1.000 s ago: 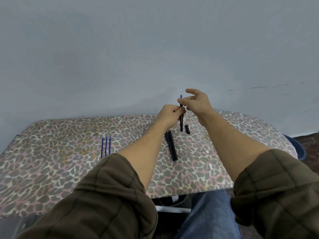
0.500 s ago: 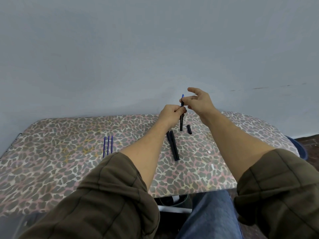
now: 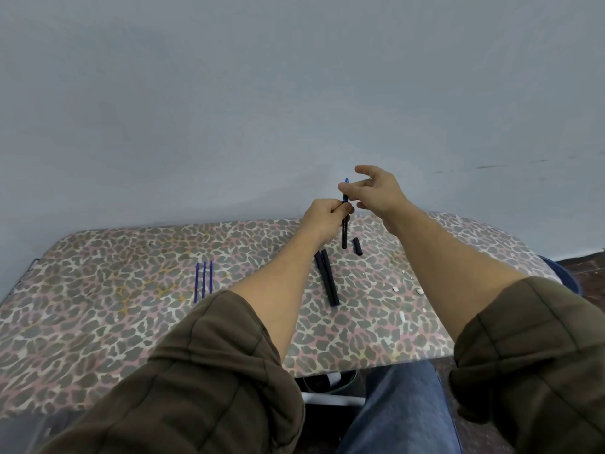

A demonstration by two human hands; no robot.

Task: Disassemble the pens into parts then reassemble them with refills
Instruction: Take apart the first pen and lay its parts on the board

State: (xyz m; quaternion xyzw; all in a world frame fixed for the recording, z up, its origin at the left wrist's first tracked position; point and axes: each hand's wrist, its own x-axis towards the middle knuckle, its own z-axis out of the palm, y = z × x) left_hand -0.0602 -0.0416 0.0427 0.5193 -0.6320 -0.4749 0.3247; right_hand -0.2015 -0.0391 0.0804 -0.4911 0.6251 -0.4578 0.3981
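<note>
My left hand (image 3: 324,217) grips a black pen barrel (image 3: 344,232) upright above the far middle of the leopard-print table (image 3: 98,306). A blue refill (image 3: 345,190) sticks up out of the barrel's top. My right hand (image 3: 376,191) pinches its upper end with thumb and a finger, while the other fingers are spread. Two more black pens (image 3: 327,278) lie side by side on the table below my left wrist. A short black cap (image 3: 357,246) lies just right of the held barrel. Three loose blue refills (image 3: 203,281) lie parallel at the left.
Small white scraps (image 3: 419,291) are scattered on the table's right side. A dark blue bin (image 3: 569,280) stands past the table's right end. A plain grey wall rises right behind the table. My lap and a white bar show under the near edge.
More of the blue refill shows above the barrel now, as my right hand has risen slightly. My left hand keeps the barrel in about the same place.
</note>
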